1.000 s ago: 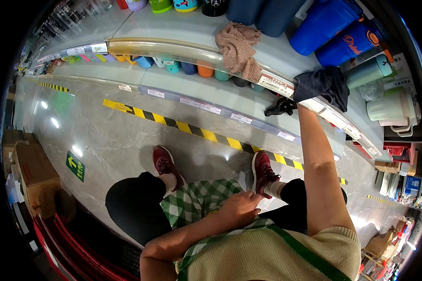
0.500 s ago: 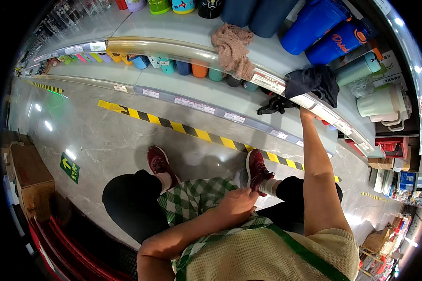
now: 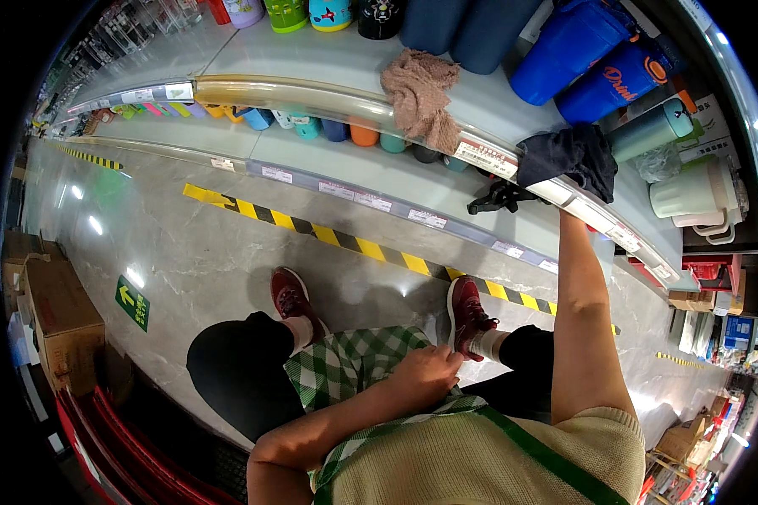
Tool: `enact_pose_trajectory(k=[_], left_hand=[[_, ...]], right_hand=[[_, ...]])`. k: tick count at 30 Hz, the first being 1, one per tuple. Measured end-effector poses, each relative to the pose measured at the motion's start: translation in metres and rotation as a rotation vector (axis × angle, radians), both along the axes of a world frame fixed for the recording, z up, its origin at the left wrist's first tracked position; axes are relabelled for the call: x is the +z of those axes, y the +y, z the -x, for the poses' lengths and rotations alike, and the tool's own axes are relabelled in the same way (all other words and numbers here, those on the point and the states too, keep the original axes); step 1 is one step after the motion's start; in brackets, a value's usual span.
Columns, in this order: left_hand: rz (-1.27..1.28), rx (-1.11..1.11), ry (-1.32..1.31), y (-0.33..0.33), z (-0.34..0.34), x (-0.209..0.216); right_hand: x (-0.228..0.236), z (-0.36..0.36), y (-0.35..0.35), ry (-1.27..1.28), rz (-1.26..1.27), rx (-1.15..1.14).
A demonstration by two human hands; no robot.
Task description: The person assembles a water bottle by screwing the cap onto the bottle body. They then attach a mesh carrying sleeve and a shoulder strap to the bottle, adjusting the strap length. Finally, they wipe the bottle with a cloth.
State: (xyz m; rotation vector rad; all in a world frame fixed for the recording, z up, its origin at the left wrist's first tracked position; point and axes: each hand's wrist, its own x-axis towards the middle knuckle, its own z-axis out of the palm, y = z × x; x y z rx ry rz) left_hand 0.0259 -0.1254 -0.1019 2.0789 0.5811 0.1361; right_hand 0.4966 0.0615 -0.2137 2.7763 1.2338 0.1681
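My left hand [image 3: 429, 373] rests closed on my lap over the green-and-white checked apron [image 3: 354, 358]; whatever its fingers may hold is hidden. My right arm [image 3: 583, 290] reaches in under the upper shelf [image 3: 312, 55]. Its hand and fingers are out of sight behind the shelf's front edge, to the right of a black strap [image 3: 501, 199] on the lower shelf [image 3: 328, 160]. Above that arm, a dark cloth [image 3: 571, 160] drapes over the upper shelf's edge. A crumpled brown cloth [image 3: 421, 97] hangs over the same edge further left.
Blue tumblers [image 3: 568, 50], a grey-green bottle [image 3: 653, 130] and a white jug [image 3: 691, 198] stand on the upper shelf. Several coloured cups [image 3: 364, 133] line the lower one. Yellow-black tape [image 3: 337, 237] crosses the floor. Cardboard boxes [image 3: 63, 316] and red baskets [image 3: 114, 446] are at left.
My right hand has gone further right and deeper under the upper shelf, and its visible part is now hidden. My left hand stays on my lap. The view has shifted slightly.
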Motion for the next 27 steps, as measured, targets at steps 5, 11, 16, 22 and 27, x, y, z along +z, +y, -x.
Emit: enact_pose_trajectory(k=[5, 11, 16, 22, 27], left_hand=[[0.022, -0.023, 0.030, 0.000, -0.002, 0.002], [-0.010, -0.076, 0.085, 0.000, -0.004, 0.018], [-0.039, -0.095, 0.106, -0.002, -0.002, 0.019], [-0.091, -0.043, 0.029, -0.001, 0.004, 0.026], [-0.103, -0.045, 0.005, 0.003, 0.006, 0.038]], right_hand=[[0.003, 0.003, -0.010, 0.007, -0.097, 0.011], [0.000, 0.034, -0.053, 0.094, -0.511, 0.110], [0.033, 0.081, -0.073, 0.292, -0.938, 0.269], [0.066, 0.136, -0.105, 0.297, -1.031, 0.125], [0.069, 0.134, -0.140, 0.332, -1.031, -0.097]])
